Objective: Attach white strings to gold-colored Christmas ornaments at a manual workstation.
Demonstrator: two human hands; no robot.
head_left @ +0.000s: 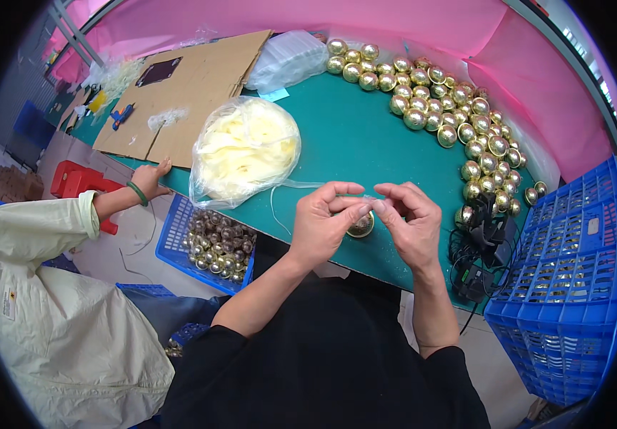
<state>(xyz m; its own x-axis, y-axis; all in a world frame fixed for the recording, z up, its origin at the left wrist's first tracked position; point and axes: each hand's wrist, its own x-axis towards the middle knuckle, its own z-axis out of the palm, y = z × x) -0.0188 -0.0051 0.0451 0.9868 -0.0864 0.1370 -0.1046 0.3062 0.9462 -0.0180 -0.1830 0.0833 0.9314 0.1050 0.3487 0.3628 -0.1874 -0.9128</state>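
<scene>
Over the near edge of the green felt tabletop, I had my left hand and right hand pinched together on a thin clear film, a shiny gold half-shell ball tucked between them. Steady, close fingertips suited it. Open green lay ahead; heaped gold balls crowded the right, a bagged pale-yellow fluff bundle the left.

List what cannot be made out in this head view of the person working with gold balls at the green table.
- Gold ball: mostly hidden by the left hand and right hand.
- Thin clear piece pinched between the fingertips: too small to identify.
- Blue crates: contents blurred behind the mesh, cut off by the rim.
- Clear bag: pale yellow contents indistinct through the plastic.
- Co-worker's hand: the rest of that person is cut off at the left.
</scene>
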